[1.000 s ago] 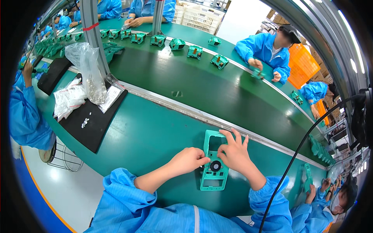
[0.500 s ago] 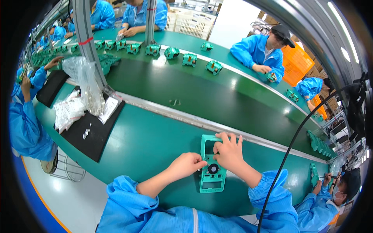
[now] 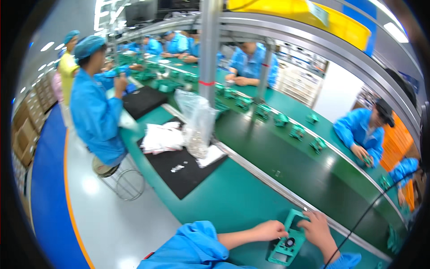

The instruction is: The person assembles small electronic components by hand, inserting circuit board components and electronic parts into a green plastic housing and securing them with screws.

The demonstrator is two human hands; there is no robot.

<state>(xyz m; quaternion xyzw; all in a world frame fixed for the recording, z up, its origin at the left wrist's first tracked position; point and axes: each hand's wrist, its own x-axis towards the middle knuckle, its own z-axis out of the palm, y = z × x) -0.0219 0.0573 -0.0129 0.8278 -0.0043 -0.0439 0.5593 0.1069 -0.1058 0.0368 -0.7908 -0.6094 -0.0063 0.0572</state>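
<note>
A green plastic housing [image 3: 298,236] lies at a slant on the green table near the lower right. It has a large opening at its far end, smaller cut-outs at its near end and a black round part [image 3: 290,242] in between. At the housing's left edge, my left hand [image 3: 270,230] has its fingertips pinched together; whatever is between them is too small to make out. My right hand [image 3: 317,229] grips the far right side of the housing, fingers bent over its rim.
A black mat [image 3: 181,181] holds a clear bag [image 3: 197,121], white packets [image 3: 162,138] and several small white pieces. Beyond a metal rail runs a dark green belt [image 3: 268,154]. Green assemblies [image 3: 297,131] line its far side. A metal post [image 3: 209,58] and a black cable [image 3: 367,208] cross the view. Co-workers sit around.
The view has swung left and up, so my hands and the housing now appear lower and farther right. Both hands stay at the housing; the right hand's fingers look more bent.
</note>
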